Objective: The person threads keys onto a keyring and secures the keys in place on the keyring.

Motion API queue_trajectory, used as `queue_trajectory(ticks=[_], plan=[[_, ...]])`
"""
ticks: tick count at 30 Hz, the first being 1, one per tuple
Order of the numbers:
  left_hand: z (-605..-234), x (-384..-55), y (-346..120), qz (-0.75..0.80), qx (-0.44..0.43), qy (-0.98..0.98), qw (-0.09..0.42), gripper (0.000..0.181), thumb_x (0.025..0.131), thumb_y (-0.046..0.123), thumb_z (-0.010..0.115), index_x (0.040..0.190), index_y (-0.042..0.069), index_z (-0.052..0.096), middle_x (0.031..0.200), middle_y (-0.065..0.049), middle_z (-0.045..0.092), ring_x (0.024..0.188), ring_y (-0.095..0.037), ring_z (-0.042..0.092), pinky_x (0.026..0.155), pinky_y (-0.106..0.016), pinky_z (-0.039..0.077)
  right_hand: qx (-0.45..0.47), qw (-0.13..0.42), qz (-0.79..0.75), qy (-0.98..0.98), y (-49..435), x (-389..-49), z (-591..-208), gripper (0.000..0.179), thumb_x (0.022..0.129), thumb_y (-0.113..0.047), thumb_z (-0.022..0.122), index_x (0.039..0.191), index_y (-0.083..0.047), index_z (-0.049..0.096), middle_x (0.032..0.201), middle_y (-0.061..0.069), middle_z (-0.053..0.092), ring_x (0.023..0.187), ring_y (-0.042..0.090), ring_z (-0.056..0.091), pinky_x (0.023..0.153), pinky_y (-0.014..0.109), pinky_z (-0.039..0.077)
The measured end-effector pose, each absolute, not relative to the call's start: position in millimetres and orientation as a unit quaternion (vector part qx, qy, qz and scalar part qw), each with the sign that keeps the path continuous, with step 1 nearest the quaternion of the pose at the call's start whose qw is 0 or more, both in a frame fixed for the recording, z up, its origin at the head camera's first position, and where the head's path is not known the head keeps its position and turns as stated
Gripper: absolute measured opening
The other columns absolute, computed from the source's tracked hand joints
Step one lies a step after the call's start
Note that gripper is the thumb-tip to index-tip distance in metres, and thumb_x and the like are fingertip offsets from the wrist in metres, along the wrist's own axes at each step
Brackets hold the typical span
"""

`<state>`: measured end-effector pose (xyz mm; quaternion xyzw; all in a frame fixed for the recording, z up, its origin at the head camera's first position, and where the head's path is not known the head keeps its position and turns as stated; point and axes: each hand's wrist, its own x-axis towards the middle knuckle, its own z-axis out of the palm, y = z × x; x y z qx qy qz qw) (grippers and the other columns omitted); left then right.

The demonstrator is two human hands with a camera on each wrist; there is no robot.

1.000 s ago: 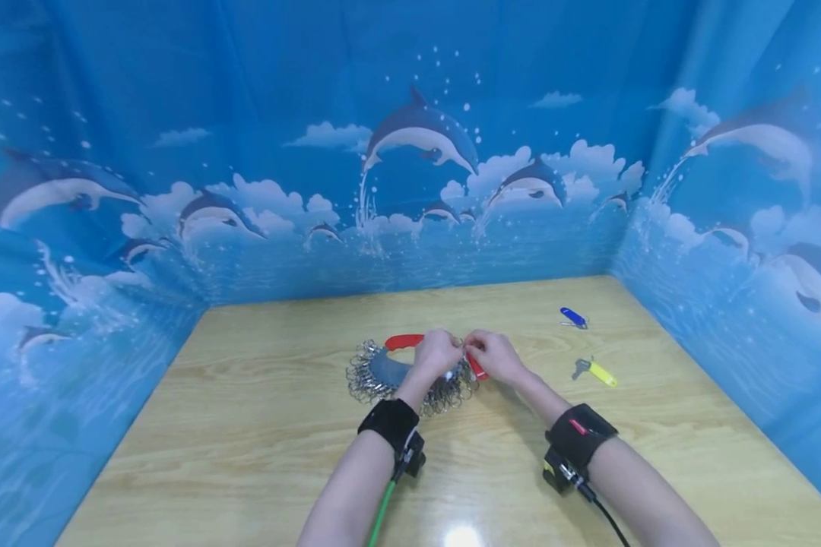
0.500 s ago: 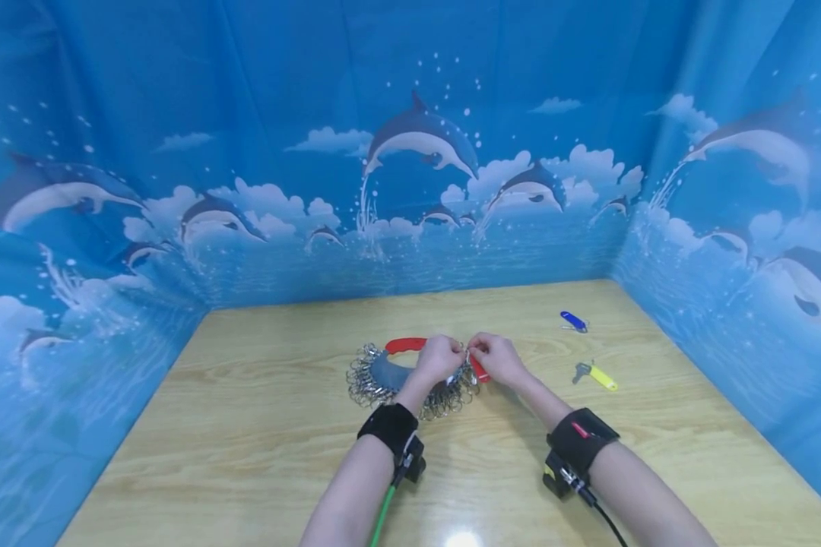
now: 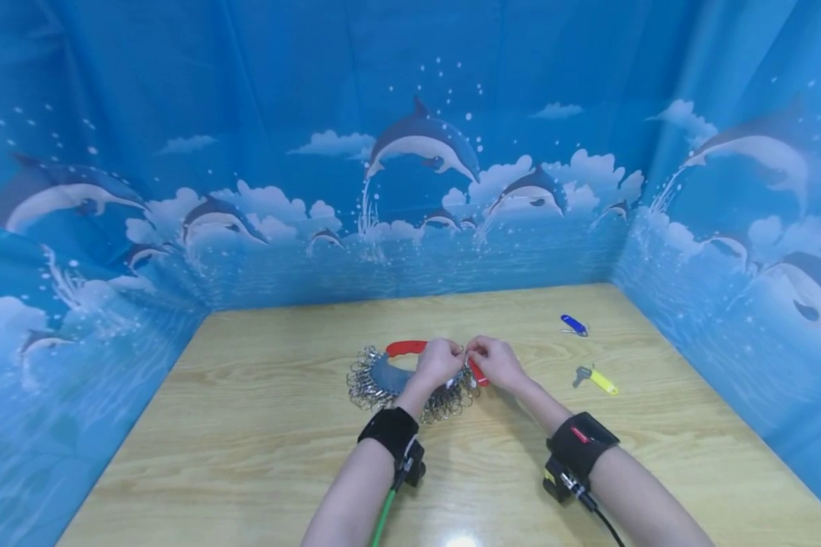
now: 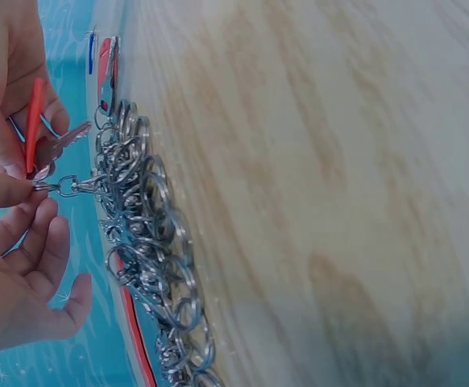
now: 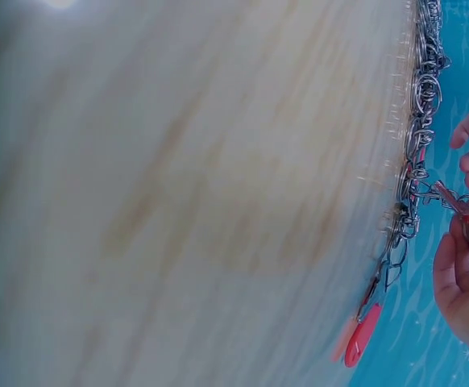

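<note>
A curved grey key holder (image 3: 388,374) with a red handle (image 3: 407,347) and many metal ring clips (image 3: 366,387) lies on the table. Over its right end, my left hand (image 3: 439,360) pinches a small metal ring (image 4: 47,186) between thumb and index finger, linked to a clip on the holder. Close beside it, my right hand (image 3: 496,360) holds a red key tag (image 4: 35,121) with a silver key (image 4: 69,143) at the same ring. A second red key tag (image 3: 479,372) hangs at the holder's right end, lying below the right hand.
To the right on the wooden table (image 3: 246,456) lie a blue key tag (image 3: 574,325) with a key and a yellow key tag (image 3: 602,381) with a key. A blue dolphin-print curtain (image 3: 280,258) encloses the back and sides.
Both hands stay together over the holder's right end, with only small finger shifts. The whole scene sits slightly lower in the head view.
</note>
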<state>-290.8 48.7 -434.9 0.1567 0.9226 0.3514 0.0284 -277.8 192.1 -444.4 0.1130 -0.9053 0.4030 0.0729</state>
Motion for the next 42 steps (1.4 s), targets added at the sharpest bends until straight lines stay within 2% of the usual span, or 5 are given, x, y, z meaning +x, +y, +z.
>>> queue_trajectory(ticks=[7, 12, 21, 30, 42], plan=[[-440.5, -292.9, 48.5, 0.363, 0.171, 0.915, 0.045, 0.043, 0.090, 0.018, 0.058, 0.053, 0.015, 0.036, 0.049, 0.004, 0.022, 0.044, -0.011, 0.023, 0.049, -0.023, 0.023, 0.104, 0.080, 0.403, -0.906, 194.6, -277.5, -444.7, 0.007, 0.087, -0.002, 0.058, 0.090, 0.000, 0.064, 0.083, 0.010, 0.065, 0.073, 0.020, 0.061, 0.068, 0.035, 0.050], [-440.7, -292.5, 49.3, 0.371, 0.169, 0.912, 0.053, 0.045, 0.092, 0.018, 0.057, 0.053, 0.015, 0.035, 0.049, 0.004, 0.022, 0.044, -0.012, 0.023, 0.048, -0.024, 0.023, 0.104, 0.077, 0.400, -0.907, 196.5, -278.1, -446.1, 0.008, 0.087, -0.002, 0.058, 0.091, 0.001, 0.064, 0.084, 0.011, 0.066, 0.072, 0.019, 0.061, 0.066, 0.032, 0.050], [-439.1, -293.2, 50.9, 0.337, 0.160, 0.928, 0.022, 0.044, 0.091, 0.017, 0.057, 0.052, 0.015, 0.036, 0.047, 0.005, 0.026, 0.043, -0.011, 0.027, 0.049, -0.023, 0.023, 0.098, 0.079, 0.397, -0.909, 194.8, -278.0, -445.0, 0.008, 0.087, -0.004, 0.058, 0.091, 0.000, 0.064, 0.086, 0.012, 0.066, 0.073, 0.020, 0.061, 0.065, 0.032, 0.049], [-437.4, -294.8, 52.5, 0.323, 0.153, 0.933, 0.036, 0.047, 0.091, 0.020, 0.058, 0.051, 0.015, 0.034, 0.048, 0.004, 0.021, 0.044, -0.012, 0.023, 0.050, -0.023, 0.022, 0.106, 0.077, 0.399, -0.908, 193.2, -276.0, -443.0, 0.008, 0.087, -0.003, 0.059, 0.091, 0.001, 0.064, 0.086, 0.013, 0.065, 0.073, 0.021, 0.061, 0.066, 0.032, 0.050], [-439.5, -293.4, 52.0, 0.348, 0.148, 0.925, 0.020, 0.049, 0.091, 0.021, 0.058, 0.051, 0.014, 0.032, 0.047, 0.004, 0.020, 0.041, -0.011, 0.019, 0.045, -0.022, 0.018, 0.106, 0.074, 0.406, -0.905, 190.8, -276.1, -443.1, 0.009, 0.088, -0.005, 0.058, 0.093, 0.000, 0.065, 0.088, 0.011, 0.066, 0.076, 0.021, 0.061, 0.069, 0.033, 0.050]])
